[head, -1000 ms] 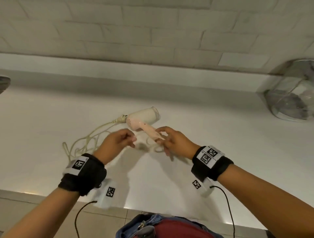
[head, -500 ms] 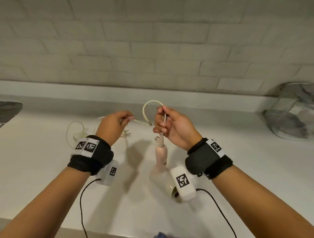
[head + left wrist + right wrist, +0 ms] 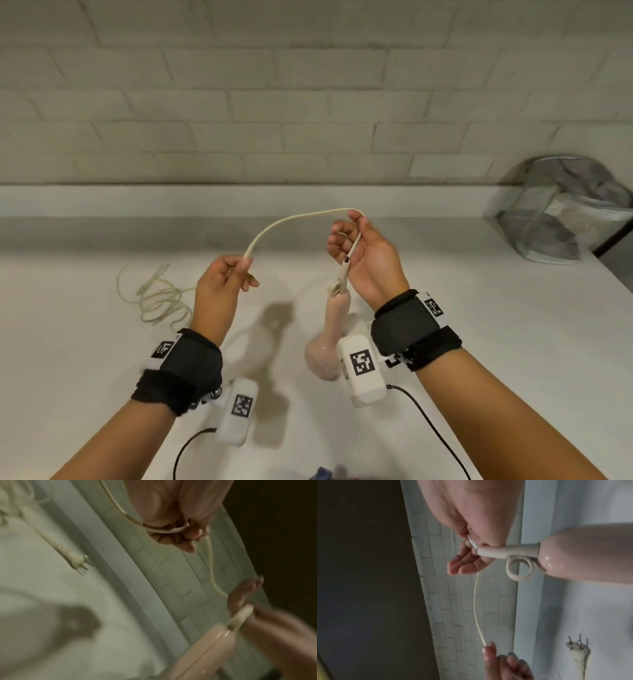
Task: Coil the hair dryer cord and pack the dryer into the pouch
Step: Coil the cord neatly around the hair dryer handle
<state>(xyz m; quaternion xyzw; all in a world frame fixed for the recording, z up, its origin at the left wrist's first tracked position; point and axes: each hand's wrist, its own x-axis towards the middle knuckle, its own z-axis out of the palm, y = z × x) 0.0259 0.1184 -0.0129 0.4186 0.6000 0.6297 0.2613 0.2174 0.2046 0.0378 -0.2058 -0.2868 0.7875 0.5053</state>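
A pale pink hair dryer (image 3: pixel 329 337) hangs nose-down above the white counter, its handle (image 3: pixel 583 553) pointing up. My right hand (image 3: pixel 363 253) pinches the cream cord (image 3: pixel 294 219) just above the strain relief (image 3: pixel 506 552). The cord arches over to my left hand (image 3: pixel 226 284), which pinches it between thumb and fingers (image 3: pixel 173 531). The slack cord (image 3: pixel 161 298) lies tangled on the counter at the left, and its plug (image 3: pixel 576 649) (image 3: pixel 77 559) rests on the counter. The pouch is not clearly in view.
A white brick wall and a low ledge (image 3: pixel 137 202) close off the counter's far side. A clear plastic bag-like thing with grey contents (image 3: pixel 568 212) leans at the back right. Something blue (image 3: pixel 322 474) peeks in at the bottom edge.
The dryer has been lifted off the counter and now hangs from the cord in my right hand. My hands have moved apart, stretching a longer arch of cord between them.
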